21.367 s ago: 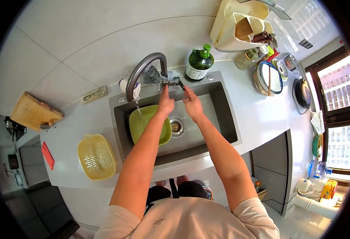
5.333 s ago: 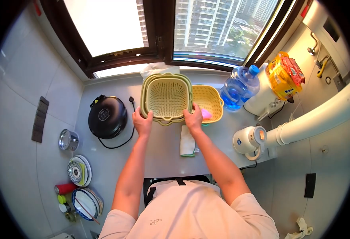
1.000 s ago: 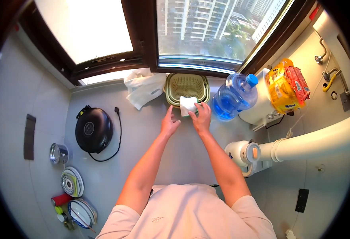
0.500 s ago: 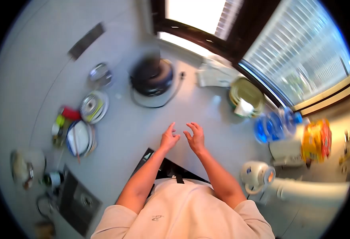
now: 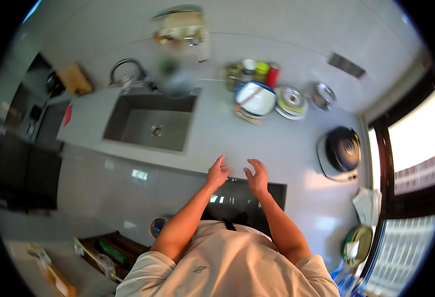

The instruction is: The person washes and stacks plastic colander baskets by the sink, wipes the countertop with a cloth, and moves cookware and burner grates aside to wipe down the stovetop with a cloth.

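My left hand point(image 5: 218, 173) is held out over the front edge of the grey counter point(image 5: 212, 133), fingers apart and holding nothing. Level with it on the right, my right hand point(image 5: 258, 177) is also open, its fingers slightly curled. A gap separates the two hands, and neither touches any object. Beyond them stands a stack of bowls point(image 5: 255, 98) with chopsticks laid across the top. Beside that, a stack of plates point(image 5: 291, 105) carries a metal lid or strainer. The sink point(image 5: 148, 119) lies to the left of my hands.
A black rice cooker point(image 5: 343, 149) with its cord stands at the right. Several jars point(image 5: 260, 70) line the wall. A black faucet point(image 5: 128, 67) rises behind the sink. At lower left are a rack point(image 5: 111, 250) and a bin point(image 5: 158, 226). A green basin point(image 5: 358, 245) sits by the window.
My view has swung left, from the window corner to the sink side. The rice cooker now appears at the right. Both hands remain open and raised in front of me.
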The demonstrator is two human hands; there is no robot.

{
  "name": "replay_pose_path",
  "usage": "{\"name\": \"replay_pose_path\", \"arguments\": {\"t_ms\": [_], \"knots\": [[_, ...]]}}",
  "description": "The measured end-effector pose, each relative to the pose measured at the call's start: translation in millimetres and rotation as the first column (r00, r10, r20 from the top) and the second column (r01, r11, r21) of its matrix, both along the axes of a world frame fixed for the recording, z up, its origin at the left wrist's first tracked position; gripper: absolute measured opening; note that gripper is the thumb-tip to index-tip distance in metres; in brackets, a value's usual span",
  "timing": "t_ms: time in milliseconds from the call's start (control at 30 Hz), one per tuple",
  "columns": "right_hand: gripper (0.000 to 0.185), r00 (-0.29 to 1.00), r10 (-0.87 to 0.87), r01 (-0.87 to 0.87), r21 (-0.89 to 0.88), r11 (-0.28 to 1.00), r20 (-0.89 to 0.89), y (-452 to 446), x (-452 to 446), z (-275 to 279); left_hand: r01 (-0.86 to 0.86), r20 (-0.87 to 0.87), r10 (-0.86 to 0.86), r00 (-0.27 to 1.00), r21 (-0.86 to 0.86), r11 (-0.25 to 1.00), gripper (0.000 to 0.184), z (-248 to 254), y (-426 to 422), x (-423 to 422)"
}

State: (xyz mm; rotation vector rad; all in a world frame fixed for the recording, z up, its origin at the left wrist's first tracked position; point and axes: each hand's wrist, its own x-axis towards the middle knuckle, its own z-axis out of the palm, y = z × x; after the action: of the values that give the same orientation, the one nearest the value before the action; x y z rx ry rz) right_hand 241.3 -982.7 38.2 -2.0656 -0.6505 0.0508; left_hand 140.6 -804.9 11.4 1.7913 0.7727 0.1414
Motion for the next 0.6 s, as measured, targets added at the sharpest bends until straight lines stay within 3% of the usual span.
{"name": "replay_pose_path", "arguments": {"t_ms": [233,333,433,600], "knots": [[0.036,0.941,0.338,-0.338,-0.015,0.941,0.014,186.2,-58.1,-16.8,-0.328,0.108,0.332,0.937,-0.056,0.943,0.067,-21.1,151.4,-107.4],[0.036,0.896,0.438,-0.438,-0.02,0.899,0.07,270.8,-98.2,-16.3,-0.415,0.104,0.418,0.902,-0.052,0.908,0.066,-25.4,220.4,-155.3],[0.036,0.844,0.536,-0.536,-0.012,0.844,0.022,346.0,-139.2,-10.2,-0.489,0.137,0.479,0.867,0.05,0.871,0.065,-27.6,292.5,-198.5],[0.035,0.752,0.66,-0.659,-0.021,0.751,-0.004,457.1,-194.1,-1.7,-0.619,0.179,0.601,0.779,0.058,0.783,0.063,-20.8,390.9,-260.2]]}}
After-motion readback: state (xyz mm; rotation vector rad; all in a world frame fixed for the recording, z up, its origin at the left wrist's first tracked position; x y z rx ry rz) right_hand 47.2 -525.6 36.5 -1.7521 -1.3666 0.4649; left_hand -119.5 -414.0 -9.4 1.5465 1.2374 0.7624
